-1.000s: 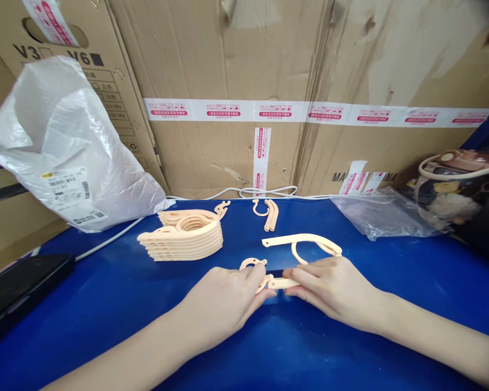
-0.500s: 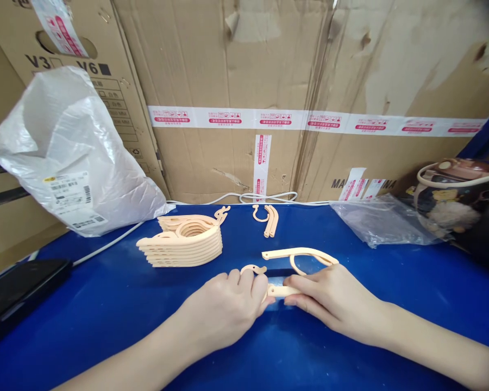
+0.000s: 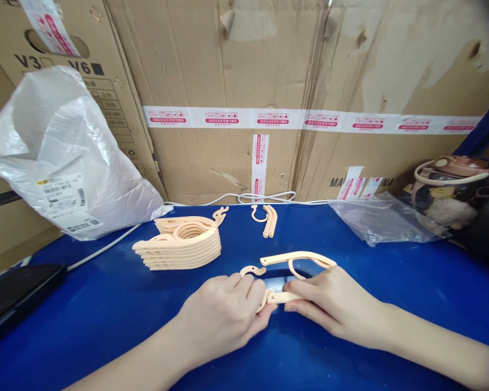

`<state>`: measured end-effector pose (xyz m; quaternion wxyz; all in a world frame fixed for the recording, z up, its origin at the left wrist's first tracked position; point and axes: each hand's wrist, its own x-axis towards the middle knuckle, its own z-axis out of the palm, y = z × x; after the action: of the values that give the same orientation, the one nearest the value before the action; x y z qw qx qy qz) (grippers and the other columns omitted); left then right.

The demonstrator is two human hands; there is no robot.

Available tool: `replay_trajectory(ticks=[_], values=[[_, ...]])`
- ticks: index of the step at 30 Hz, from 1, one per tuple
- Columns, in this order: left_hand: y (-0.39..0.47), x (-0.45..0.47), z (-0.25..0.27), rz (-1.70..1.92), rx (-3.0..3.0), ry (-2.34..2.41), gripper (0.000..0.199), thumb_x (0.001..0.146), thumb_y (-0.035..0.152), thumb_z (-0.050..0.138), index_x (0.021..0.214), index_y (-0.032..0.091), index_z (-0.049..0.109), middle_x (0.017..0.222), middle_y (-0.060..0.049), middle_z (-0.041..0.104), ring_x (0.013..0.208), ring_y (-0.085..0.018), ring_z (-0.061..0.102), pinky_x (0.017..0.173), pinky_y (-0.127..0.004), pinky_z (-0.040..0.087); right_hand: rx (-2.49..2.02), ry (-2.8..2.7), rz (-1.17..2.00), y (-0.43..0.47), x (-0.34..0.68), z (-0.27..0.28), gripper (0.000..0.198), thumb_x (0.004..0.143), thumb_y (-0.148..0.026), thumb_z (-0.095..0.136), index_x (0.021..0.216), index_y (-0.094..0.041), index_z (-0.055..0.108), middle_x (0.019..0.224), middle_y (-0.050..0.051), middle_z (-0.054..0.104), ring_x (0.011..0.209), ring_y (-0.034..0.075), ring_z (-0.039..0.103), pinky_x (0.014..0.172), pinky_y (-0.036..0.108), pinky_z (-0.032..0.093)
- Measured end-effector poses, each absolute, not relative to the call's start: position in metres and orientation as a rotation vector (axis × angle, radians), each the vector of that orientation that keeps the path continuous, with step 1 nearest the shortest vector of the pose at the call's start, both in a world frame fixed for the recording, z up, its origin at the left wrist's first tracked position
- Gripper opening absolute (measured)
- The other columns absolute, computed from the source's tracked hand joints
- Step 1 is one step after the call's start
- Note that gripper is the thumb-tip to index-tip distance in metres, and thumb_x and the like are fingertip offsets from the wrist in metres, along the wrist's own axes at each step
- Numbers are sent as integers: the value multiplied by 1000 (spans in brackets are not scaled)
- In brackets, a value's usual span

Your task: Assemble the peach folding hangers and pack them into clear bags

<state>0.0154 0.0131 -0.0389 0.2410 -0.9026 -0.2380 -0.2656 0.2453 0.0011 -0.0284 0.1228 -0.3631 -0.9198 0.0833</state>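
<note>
Taking the meeting point of the two hands as the centre of a clock, with twelve toward the cardboard, the left hand (image 3: 224,312) sits between eight and nine, its fingers curled shut around a small curved cream piece (image 3: 263,302), most of which they cover. The right hand (image 3: 326,298) sits at three, thumb and fingertips clamped on a cream bar (image 3: 283,297) whose end with a round pivot points to nine and meets the curved piece at the centre. The two hands are near each other, their fingertips apart. A cream hook (image 3: 251,269) shows at eleven, just past the left knuckles; whether it joins the curved piece is hidden. At one, a long cream arm (image 3: 297,256) with a bend runs to the right hand, its free end with a hole pointing to nine; where it meets the bar is covered. At ten lies a neat stack of folded cream hangers (image 3: 179,259) on the blue table (image 3: 293,353). At twelve, farther off, a loose hook (image 3: 261,219) lies beside two curved bars (image 3: 271,221). At two are a crumpled clear bag (image 3: 381,220) and, beyond it, a brown-lidded bottle (image 3: 452,176). A dark phone-like device (image 3: 20,298) lies at nine, and a white mailer bag (image 3: 65,157) leans at ten, against the cardboard (image 3: 215,65).
</note>
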Motion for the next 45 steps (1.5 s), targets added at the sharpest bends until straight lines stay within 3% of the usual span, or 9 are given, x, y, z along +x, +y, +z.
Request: replay_trajectory(ticks=[20,24,30,34,41,45], values=[[10,17,-35,-672,-2511,-652,29,98,26,33,73,19,47,58,2,52,50,-15,52,46,-29,31,-991,-2685,95,0,245,-28,36,102,-35,30,77,-20,50,61,-2,56,49,11,46,50,25,27],[8,18,-37,-602,-2592,-625,26,100,27,29,85,18,49,63,2,55,54,-16,56,47,-29,32,-929,-2732,26,-1,242,-29,36,102,-34,29,82,-19,55,68,0,62,55,12,53,53,25,32],[6,17,-36,-550,-2677,-674,28,101,25,24,81,20,43,62,2,56,52,-15,58,44,-28,32,-801,-2606,-199,-3,245,-29,26,97,-35,45,100,-16,62,73,3,66,61,15,57,56,27,40],[8,14,-33,-555,-2693,-697,28,101,25,24,82,19,44,63,2,56,51,-15,57,42,-28,34,-756,-2369,-264,-1,252,-20,16,93,-27,51,93,-18,63,87,7,69,80,19,58,72,33,49],[11,12,-38,-477,-2673,-632,31,101,26,23,81,19,45,61,1,57,51,-16,57,43,-29,36,-1042,-2298,-32,15,263,-10,25,95,-27,47,84,-21,68,127,9,57,113,25,52,92,42,45],[9,12,-38,-434,-2709,-593,31,101,26,25,81,19,47,63,1,57,51,-17,56,43,-29,35,-1111,-2411,227,22,265,-15,31,99,-31,42,87,-22,69,115,6,63,106,21,55,93,41,42]])
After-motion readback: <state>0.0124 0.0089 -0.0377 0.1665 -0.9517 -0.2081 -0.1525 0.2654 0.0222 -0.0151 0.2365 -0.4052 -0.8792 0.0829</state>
